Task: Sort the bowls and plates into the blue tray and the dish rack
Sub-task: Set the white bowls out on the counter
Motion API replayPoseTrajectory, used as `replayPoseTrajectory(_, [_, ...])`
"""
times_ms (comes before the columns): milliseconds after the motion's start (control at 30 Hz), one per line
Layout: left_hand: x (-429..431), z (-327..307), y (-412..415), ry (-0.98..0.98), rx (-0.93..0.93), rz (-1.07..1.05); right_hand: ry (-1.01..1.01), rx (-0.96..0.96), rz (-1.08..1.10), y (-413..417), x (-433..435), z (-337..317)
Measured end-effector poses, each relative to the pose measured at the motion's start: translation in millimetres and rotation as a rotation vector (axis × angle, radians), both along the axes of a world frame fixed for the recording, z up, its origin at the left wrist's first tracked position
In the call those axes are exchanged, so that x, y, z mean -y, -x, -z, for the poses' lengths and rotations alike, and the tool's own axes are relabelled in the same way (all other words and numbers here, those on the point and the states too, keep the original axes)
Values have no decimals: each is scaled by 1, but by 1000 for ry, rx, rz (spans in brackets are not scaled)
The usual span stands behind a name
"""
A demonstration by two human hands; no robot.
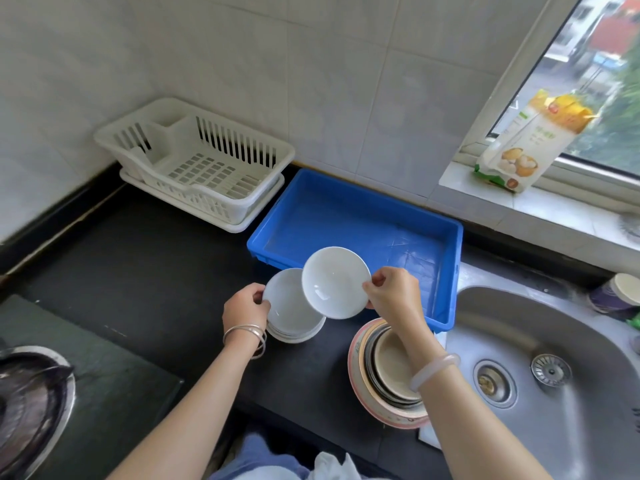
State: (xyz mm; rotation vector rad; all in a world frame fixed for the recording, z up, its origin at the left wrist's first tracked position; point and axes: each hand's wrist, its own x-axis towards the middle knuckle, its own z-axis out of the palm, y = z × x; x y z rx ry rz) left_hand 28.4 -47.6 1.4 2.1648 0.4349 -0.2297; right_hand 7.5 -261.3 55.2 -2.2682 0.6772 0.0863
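Right hand (394, 292) pinches lifted bowl (335, 282), left hand (244, 311) grips stack (292, 322); next: set bowl in empty tray (346, 216)

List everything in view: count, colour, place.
rack: one, white, back left on the counter
tray: one, blue, right of the rack
bowl: one, white, held over the tray's near edge
bowl stack: one, white, on the counter
dish stack: one, mixed, beside the sink
bag: one, yellow-white, windowsill
cup: one, purple, behind the sink
burner: one, dark, left
left hand: on the bowl stack
right hand: holding the bowl
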Motion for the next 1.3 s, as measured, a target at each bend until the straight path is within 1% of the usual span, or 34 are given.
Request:
replayPoseTrajectory(133, [-1,-4,1,35,11,-42,-33,21,-9,0,5,-4])
replayPoseTrajectory(333, [-30,-24,-11,211,63,-150,-47,75,-52,-18,-2,-25])
replayPoseTrajectory(467, [-66,-38,-26,273,91,-245,-94,81,-96,-45,-25,-36])
replayPoseTrajectory(600, [-112,-36,-39,312,83,-360,-130,55,-158,-83,-65,-33])
replayPoseTrajectory(867, [-215,-1,-66,403,82,-680,-168,-30,-284,-168,-173,8])
replayPoseTrajectory(1000, [-261,20,-81,407,81,-839,-241,-61,-318,-206,-230,37])
replayPoseTrajectory(1133, [-298,38,-97,413,54,-991,-295,-120,-310,-239,-282,68])
replayPoseTrajectory(1300, [-332,52,-117,390,7,-1099,-314,-132,-292,-274,-337,93])
